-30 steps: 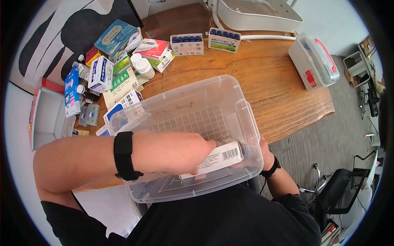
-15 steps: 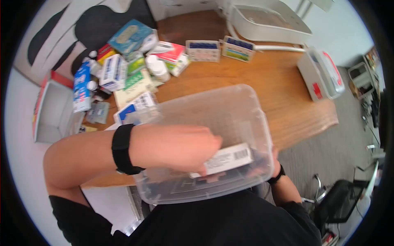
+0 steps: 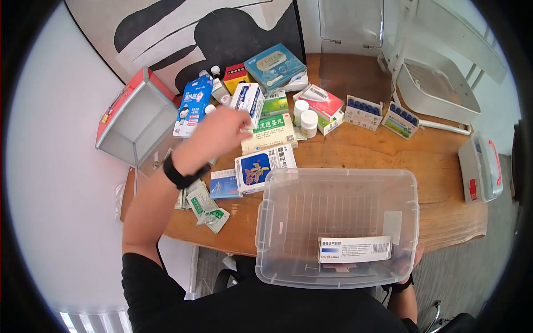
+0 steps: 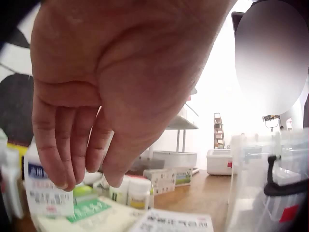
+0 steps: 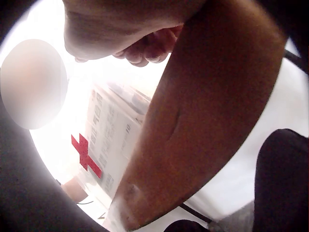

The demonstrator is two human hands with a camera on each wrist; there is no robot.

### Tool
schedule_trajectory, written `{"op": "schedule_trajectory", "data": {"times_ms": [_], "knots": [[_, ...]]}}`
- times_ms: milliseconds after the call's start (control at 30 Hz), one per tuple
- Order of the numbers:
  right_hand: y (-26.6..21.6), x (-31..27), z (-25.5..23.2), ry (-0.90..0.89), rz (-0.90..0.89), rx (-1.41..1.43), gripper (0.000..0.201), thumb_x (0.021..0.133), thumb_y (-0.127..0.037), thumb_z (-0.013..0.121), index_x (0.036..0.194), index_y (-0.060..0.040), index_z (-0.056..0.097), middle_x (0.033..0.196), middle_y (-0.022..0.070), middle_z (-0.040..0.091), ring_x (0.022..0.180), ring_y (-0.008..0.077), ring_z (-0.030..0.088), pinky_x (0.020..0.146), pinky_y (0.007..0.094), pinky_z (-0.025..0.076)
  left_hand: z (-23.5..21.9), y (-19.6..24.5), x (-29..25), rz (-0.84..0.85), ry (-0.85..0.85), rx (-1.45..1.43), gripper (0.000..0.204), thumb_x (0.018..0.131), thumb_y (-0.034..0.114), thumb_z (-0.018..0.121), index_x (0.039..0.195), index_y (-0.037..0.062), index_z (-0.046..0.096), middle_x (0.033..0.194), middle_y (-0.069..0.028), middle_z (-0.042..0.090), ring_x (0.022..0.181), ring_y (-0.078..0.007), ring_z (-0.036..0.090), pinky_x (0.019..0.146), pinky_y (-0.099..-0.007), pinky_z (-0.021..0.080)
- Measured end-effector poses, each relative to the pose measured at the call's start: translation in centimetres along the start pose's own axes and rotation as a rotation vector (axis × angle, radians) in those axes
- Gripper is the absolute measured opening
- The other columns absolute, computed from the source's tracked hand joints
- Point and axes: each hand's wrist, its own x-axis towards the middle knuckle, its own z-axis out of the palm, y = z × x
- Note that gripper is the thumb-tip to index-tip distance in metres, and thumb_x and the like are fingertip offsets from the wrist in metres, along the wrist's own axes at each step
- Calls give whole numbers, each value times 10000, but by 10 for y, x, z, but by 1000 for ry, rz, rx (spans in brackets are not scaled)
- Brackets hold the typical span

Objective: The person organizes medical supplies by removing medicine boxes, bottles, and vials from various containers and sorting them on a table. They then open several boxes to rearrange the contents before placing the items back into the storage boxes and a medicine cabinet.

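My left hand (image 3: 219, 133) hovers over the pile of medicine boxes, beside an upright white-and-blue medicine box (image 3: 248, 102). In the left wrist view its fingers (image 4: 67, 140) point down, loosely bent, with a gap to the thumb and nothing held. Below lies a cream-and-green medicine box (image 3: 272, 136), with a white-and-blue medicine box (image 3: 255, 172) nearer me. At the table's front edge, my right hand (image 3: 416, 261) grips the right end of a clear plastic storage bin (image 3: 333, 177), mostly hidden behind its wall. One white medicine box (image 3: 355, 250) lies inside the bin.
Two white bottles (image 3: 308, 123) and a red-and-white box (image 3: 322, 102) stand mid-table. Two cartons of blue-capped vials (image 3: 363, 112) are behind. An open red-edged case (image 3: 133, 116) stands left; a lidded container (image 3: 477, 172) stands right. Sachets (image 3: 208, 208) lie near the front edge.
My left hand has let go of the white medicine box, left the bin and moved left and away to the pile. The right hand stays at the bin. The head view has swung left.
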Motion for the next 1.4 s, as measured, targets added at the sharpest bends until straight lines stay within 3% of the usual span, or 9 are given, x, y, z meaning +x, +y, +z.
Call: {"op": "schedule_trajectory", "data": {"times_ms": [367, 433, 700, 733, 967, 1267, 1300, 1367, 1400], "knots": [[13, -8, -1, 68, -46, -90, 759, 1017, -715, 542, 917, 9, 748, 827, 156, 727, 713, 317, 723, 644, 390, 542, 58, 5, 11, -315, -114, 13, 569, 912, 425, 840, 1157, -75, 725, 1064, -305, 756, 1018, -437, 750, 888, -506, 602], [56, -46, -33, -160, 59, 116, 867, 984, -640, 729, 1491, 28, 510, 1427, 186, 648, 1316, 283, 624, 1128, 452, 485, 64, -3, 13, -241, -58, 23, 611, 859, 435, 877, 1197, -51, 725, 1102, -288, 760, 1046, -447, 743, 911, -499, 599], [67, -73, -56, -17, 447, 27, 925, 1045, -707, 570, 1503, 97, 538, 1429, 237, 658, 1264, 322, 633, 1035, 454, 521, 11, -46, -41, -104, -28, -76, 506, 858, 284, 876, 1242, -4, 718, 1138, -217, 777, 1037, -376, 763, 880, -444, 597], [18, -29, -19, 19, 261, -84, 925, 1026, -807, 506, 1316, 60, 651, 829, -17, 544, 792, 118, 553, 716, 295, 450, -8, -45, -59, -111, 14, -96, 488, 862, 236, 876, 1256, -3, 717, 1135, -208, 782, 1015, -366, 772, 877, -425, 600], [13, -6, -8, 32, 317, 194, 931, 1025, -823, 476, 1304, 49, 643, 821, -29, 542, 774, 116, 544, 693, 294, 435, -53, -77, -191, -371, 83, -173, 510, 793, 84, 905, 1269, 24, 734, 1201, -172, 777, 1086, -354, 749, 949, -403, 596], [10, 37, -30, 139, 317, 519, 940, 1024, -848, 431, 1287, 33, 630, 808, -47, 539, 745, 113, 532, 657, 294, 413, 26, -84, -262, -343, -23, 130, 932, 639, 82, 949, 1486, 73, 561, 1527, -126, 596, 1420, -363, 556, 1152, -461, 498], [11, 71, -57, -344, 253, 614, 917, 1019, -869, 388, 1229, -11, 637, 836, -37, 563, 724, 105, 517, 669, 281, 429, 29, -89, -263, -328, -12, 166, 979, 618, 75, 953, 1507, 80, 543, 1537, -127, 584, 1435, -369, 541, 1166, -478, 482], [-33, 81, -43, -69, 649, 238, 704, 1015, -781, 560, 1083, -82, 618, 851, 0, 588, 718, 93, 529, 644, 284, 448, 35, -91, -251, -302, -27, 170, 1066, 575, 61, 963, 1542, 93, 518, 1544, -135, 574, 1447, -386, 526, 1192, -504, 453], [-26, 90, -69, -407, 633, 396, 661, 1019, -596, 700, 1346, -30, 600, 1006, 64, 658, 870, 135, 621, 723, 309, 519, 29, -86, -244, -295, -55, 147, 1105, 552, 56, 970, 1556, 100, 511, 1540, -141, 575, 1444, -397, 527, 1204, -512, 439]]}}
